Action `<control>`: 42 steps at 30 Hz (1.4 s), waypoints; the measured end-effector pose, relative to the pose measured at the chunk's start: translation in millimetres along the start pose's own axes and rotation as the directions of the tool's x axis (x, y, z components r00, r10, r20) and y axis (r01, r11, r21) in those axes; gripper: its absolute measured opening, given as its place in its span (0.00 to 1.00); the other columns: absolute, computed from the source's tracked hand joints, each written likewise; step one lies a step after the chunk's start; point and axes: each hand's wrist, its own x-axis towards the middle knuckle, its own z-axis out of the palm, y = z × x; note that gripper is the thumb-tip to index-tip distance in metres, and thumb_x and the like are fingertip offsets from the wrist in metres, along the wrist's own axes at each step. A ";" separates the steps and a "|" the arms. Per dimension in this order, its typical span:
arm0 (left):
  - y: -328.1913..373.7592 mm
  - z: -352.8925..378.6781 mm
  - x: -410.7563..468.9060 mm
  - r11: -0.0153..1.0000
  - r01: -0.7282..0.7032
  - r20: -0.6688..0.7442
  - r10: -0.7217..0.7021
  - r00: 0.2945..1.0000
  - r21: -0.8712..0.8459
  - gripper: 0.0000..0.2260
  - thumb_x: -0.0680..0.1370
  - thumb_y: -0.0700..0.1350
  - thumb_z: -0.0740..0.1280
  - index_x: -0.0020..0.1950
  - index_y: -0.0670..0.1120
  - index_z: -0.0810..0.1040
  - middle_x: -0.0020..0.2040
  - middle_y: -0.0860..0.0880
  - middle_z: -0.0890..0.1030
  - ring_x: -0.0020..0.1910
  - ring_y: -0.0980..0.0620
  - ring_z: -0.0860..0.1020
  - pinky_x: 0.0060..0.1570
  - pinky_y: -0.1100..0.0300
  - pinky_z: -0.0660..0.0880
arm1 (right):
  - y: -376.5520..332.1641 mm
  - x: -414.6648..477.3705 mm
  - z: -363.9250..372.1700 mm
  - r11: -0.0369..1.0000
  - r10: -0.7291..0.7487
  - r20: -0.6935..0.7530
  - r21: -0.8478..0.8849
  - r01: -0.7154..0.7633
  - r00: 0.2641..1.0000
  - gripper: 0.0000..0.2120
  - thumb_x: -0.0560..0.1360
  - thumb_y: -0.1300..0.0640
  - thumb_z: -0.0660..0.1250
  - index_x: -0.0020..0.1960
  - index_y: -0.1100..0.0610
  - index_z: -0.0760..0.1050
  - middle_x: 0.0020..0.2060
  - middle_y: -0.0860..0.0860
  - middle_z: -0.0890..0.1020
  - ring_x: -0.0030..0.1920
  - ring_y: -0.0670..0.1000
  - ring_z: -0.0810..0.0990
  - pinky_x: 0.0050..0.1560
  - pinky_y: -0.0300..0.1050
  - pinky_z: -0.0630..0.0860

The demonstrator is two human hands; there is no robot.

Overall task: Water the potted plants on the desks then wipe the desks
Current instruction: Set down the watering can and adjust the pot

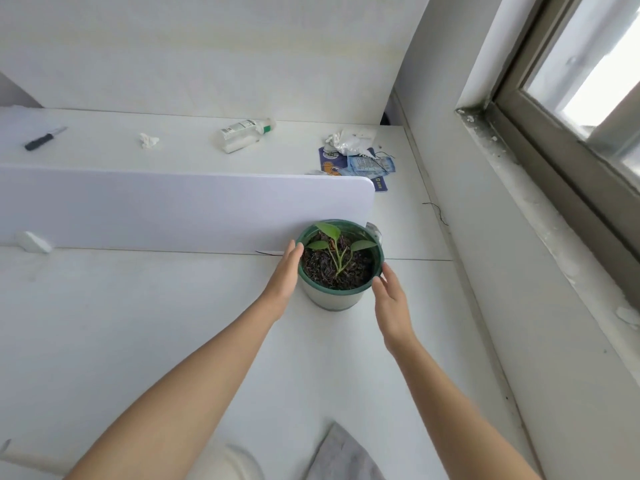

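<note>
**Both hands close on the pot; wiping looks still to come**

A green-rimmed pot (pixel 341 271) with a small leafy plant (pixel 337 249) stands on the near worktop (pixel 156 323), pushed up against the white divider panel (pixel 173 206) at the panel's right end. The left hand (pixel 285 271) lies flat along the pot's left side, fingers straight, touching or all but touching the rim. The right hand (pixel 389 299) sits just off the pot's right side, fingers loosely spread. Neither grip has closed on anything; both are open and empty.

The soil looks dark, which may mean it is already watered, though that cannot be told for sure, and no watering vessel is in view. My reading is that the pot is about to be lifted or shifted. A grey cloth (pixel 343 455) lies on the worktop well in front of the pot, at the bottom edge, so wiping seems not yet begun.

Behind the pot, past the divider, a second worktop (pixel 104 147) carries a bottle (pixel 244 133) on its side, a crumpled tissue (pixel 149 140), a screwdriver (pixel 45 138) and a heap of wrappers (pixel 356 157). To the right of the pot runs a white wall with a grimy window sill (pixel 519 174).
</note>
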 end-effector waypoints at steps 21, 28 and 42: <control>-11.7 4.6 -8.5 0.999 0.005 0.019 -0.005 1.000 -0.035 0.28 0.80 0.58 0.49 0.77 0.51 0.44 0.78 0.54 0.48 0.76 0.56 0.49 0.75 0.50 0.48 | 5.1 2.4 12.2 0.996 0.067 0.100 0.060 -0.073 0.993 0.26 0.80 0.53 0.51 0.75 0.52 0.44 0.63 0.37 0.54 0.64 0.34 0.52 0.59 0.25 0.51; -6.6 3.6 -37.7 0.987 -0.055 0.030 0.051 0.998 0.150 0.25 0.82 0.50 0.50 0.77 0.46 0.46 0.78 0.52 0.49 0.76 0.56 0.48 0.70 0.61 0.50 | -11.3 23.8 -7.9 0.993 0.117 0.100 0.022 -0.120 0.988 0.26 0.80 0.52 0.54 0.75 0.52 0.50 0.74 0.48 0.59 0.70 0.44 0.59 0.63 0.37 0.55; -6.0 -76.5 -240.2 0.914 -0.395 -0.537 0.378 0.754 0.090 0.14 0.80 0.38 0.57 0.63 0.51 0.67 0.58 0.48 0.75 0.55 0.56 0.76 0.56 0.64 0.71 | 7.6 -156.4 -18.5 0.993 0.115 0.190 -0.028 -0.112 0.975 0.28 0.78 0.56 0.58 0.73 0.44 0.49 0.65 0.50 0.68 0.65 0.47 0.67 0.57 0.41 0.63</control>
